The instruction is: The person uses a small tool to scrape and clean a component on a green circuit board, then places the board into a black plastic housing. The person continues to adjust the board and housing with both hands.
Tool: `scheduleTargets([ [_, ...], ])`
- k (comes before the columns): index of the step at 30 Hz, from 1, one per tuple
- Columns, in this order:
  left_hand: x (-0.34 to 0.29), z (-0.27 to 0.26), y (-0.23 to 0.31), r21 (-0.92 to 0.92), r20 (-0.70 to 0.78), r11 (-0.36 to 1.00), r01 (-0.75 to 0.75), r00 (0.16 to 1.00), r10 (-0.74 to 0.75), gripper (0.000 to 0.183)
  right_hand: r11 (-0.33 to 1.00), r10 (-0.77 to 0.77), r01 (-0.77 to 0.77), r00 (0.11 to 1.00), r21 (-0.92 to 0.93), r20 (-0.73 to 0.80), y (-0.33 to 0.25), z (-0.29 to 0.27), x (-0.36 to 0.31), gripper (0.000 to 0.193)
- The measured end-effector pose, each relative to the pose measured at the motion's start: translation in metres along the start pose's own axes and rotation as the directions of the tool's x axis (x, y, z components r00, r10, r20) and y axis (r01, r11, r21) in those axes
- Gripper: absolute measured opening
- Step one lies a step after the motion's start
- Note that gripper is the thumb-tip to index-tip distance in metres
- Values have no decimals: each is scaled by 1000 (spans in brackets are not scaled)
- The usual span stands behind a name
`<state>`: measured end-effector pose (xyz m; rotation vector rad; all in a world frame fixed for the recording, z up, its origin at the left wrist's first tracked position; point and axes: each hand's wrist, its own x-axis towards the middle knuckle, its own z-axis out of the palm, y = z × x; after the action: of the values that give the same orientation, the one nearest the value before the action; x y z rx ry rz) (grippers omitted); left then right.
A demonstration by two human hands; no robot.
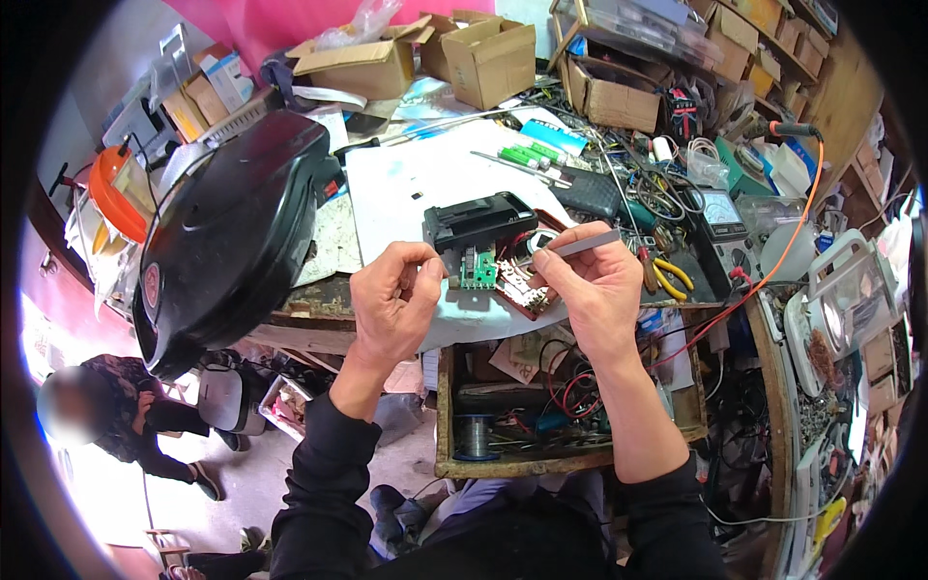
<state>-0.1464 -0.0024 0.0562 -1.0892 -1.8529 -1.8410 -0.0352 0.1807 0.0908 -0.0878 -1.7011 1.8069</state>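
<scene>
My left hand (394, 295) has its fingers curled and pinched together beside a green circuit board (478, 272); whatever they grip is hidden. In my right hand (597, 295), thumb and fingers hold a flat grey metal strip (588, 244), angled up to the right. Between my hands lies an opened device: a black plastic housing (474, 222) behind the board, and a reddish-brown shell (530, 311) with small pale parts in it. My right fingertips are over this shell. They partly cover a round silvery part near the black housing. White paper (382, 184) lies beneath and behind.
A large black case (232, 232) stands at the left. Pliers (674, 278) and a meter (721, 211) lie right, near a soldering iron (797, 129). Below the tabletop, an open drawer (580, 464) holds a wire spool (475, 437). A person (121, 411) is lower left.
</scene>
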Motion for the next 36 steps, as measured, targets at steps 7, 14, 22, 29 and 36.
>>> scheduleTargets([
  [7, 1, -5, 2, -50, 146, 997, -61, 987, 68, 6, 998, 53, -51, 997, -40, 53, -5, 3, 16, 11],
  [14, 8, -7, 8, 87, 263, 970, -228, 944, 198, 11, 988, 146, -137, 979, -69, 143, -2, 4, 25, 10],
  [22, 7, -3, 6, 97, 281, 958, -270, 931, 234, 15, 979, 196, -187, 970, -77, 141, 3, 7, 26, 11],
  [29, 8, -5, 13, 143, 341, 950, -277, 915, 215, 18, 983, 180, -173, 974, -64, 137, 3, 8, 26, 9],
  [36, 7, -2, 7, 151, 334, 932, -329, 904, 266, 17, 984, 179, -175, 973, -44, 146, 6, 8, 27, 9],
])
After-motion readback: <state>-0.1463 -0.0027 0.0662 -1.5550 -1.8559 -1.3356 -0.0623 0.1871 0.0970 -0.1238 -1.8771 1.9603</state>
